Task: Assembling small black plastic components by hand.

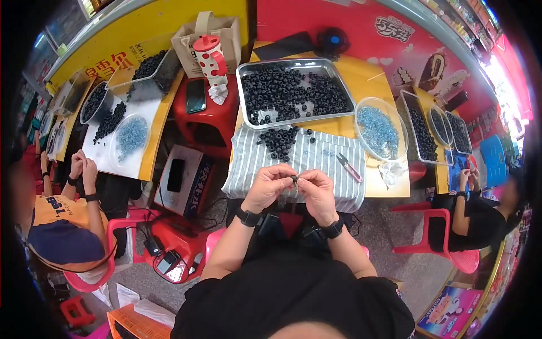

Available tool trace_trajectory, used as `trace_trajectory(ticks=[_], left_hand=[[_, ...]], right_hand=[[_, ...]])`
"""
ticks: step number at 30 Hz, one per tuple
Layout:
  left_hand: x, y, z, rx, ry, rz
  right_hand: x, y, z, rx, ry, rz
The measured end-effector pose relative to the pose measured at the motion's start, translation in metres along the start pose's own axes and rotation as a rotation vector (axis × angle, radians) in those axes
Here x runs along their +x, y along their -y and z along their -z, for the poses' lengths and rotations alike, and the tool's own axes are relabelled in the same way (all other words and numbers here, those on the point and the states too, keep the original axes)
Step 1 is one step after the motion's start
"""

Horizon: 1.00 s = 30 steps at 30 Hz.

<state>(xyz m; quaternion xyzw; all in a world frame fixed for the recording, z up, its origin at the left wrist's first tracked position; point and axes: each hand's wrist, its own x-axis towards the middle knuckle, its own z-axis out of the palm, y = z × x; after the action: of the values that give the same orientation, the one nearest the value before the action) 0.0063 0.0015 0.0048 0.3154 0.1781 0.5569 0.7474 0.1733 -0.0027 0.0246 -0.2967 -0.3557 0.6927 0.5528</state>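
Note:
My left hand (266, 187) and my right hand (317, 195) meet over the near edge of a striped cloth (333, 189). Fingertips of both pinch one small black round piece (294, 178). A loose pile of similar black pieces (278, 141) lies on the cloth beyond my left hand. Behind it, a metal tray (243, 85) holds many more, some showing holes. To the right of the pile rests a pair of small pink-handled snips (350, 168). A clear round tub (404, 135) at the cloth's right contains small pale-blue translucent pieces.
A red stool (206, 121) at the left carries a spotted tumbler (212, 59), a bag (228, 37) and a phone (196, 96). Crumpled tissue (392, 174) lies right of the cloth. People sit at tables on both sides. Cables and a red stool (178, 243) stand low at left.

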Motion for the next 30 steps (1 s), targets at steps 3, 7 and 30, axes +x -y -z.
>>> trace_trajectory(ticks=[3, 7, 30], left_hand=[[0.000, 0.000, 0.000, -0.005, 0.009, -0.008], [0.000, 0.000, 0.000, -0.021, 0.000, -0.005], [0.000, -0.008, -0.010, 0.029, -0.029, 0.063]], right_hand=[[-0.001, 0.002, -0.002, 0.025, 0.009, -0.002], [-0.002, 0.001, -0.004, 0.039, -0.011, 0.016], [0.011, 0.035, -0.004, -0.455, 0.347, -0.053]])
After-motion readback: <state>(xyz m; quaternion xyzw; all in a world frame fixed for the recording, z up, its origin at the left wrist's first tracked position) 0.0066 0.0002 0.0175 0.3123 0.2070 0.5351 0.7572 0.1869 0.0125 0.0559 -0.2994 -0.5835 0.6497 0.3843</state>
